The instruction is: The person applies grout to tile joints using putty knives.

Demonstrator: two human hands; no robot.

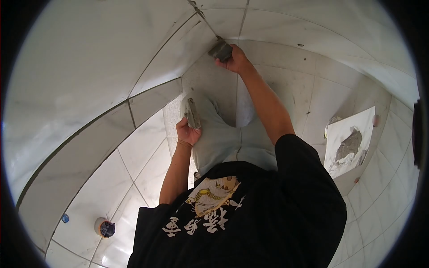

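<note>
My right hand is closed around a dark grey, flat-bladed scraper. Its blade meets the tiled wall at the corner, at the lower end of a grey grout joint. Lower down, near my left knee, my left hand grips a second flat scraper, smeared with grey paste. The fingers of my left hand are partly hidden behind that tool.
A white tile piece bearing a mound of grey paste sits at the right. On the lower left floor stand a small tub with dark contents and a blue object. A low tiled ledge curves along the left.
</note>
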